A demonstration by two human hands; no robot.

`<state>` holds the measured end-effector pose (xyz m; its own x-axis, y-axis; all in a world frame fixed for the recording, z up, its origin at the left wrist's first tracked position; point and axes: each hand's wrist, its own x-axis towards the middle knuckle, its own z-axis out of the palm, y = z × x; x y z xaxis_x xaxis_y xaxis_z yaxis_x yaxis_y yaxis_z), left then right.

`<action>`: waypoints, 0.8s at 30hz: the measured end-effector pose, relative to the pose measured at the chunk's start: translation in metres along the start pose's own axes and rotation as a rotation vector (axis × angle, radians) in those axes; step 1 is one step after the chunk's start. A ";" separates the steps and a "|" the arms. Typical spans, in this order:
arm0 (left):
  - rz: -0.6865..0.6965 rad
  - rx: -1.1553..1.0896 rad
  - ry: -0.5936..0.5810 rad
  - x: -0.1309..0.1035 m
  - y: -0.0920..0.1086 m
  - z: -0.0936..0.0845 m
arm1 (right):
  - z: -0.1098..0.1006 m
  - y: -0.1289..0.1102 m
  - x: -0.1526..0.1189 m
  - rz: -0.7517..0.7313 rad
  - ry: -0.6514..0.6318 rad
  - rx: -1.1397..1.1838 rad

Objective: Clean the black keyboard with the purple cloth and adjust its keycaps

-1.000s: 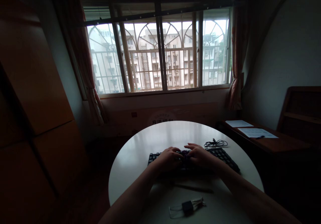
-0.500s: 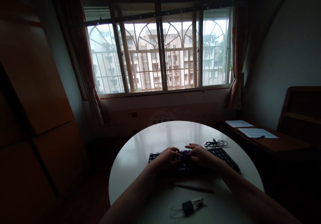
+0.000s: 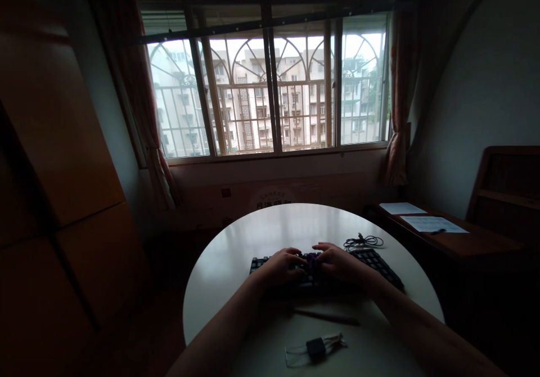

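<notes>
A dark keyboard lies across the white round table, both my hands over its middle. Between my fingertips is a small dark purple thing, its shape hard to make out. My left hand touches it from the left with bent fingers, and my right hand from the right, its index finger stretched forward. Nearer to me a thin dark stick-like item lies on the table. Close to the front is a small black block with a wire loop on one side and pale strands on the other.
A coiled black cable lies behind the keyboard's right end. To the right, a low brown table bears paper sheets and a pen. A tall wooden cabinet stands left, and a barred window is ahead.
</notes>
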<state>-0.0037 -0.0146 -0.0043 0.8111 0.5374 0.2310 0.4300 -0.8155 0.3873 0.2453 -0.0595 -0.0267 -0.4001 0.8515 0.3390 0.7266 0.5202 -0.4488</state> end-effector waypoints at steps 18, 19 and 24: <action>0.001 -0.011 0.009 0.001 -0.005 0.002 | 0.003 0.001 0.001 -0.030 0.026 0.000; 0.002 -0.011 0.010 0.001 -0.006 0.003 | 0.003 0.001 0.001 -0.031 0.025 -0.002; 0.001 -0.013 0.006 0.001 -0.006 0.002 | 0.004 0.002 0.001 -0.028 0.024 -0.006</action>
<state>-0.0050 -0.0098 -0.0086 0.8090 0.5380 0.2369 0.4241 -0.8132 0.3985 0.2445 -0.0568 -0.0304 -0.4070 0.8348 0.3708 0.7186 0.5432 -0.4342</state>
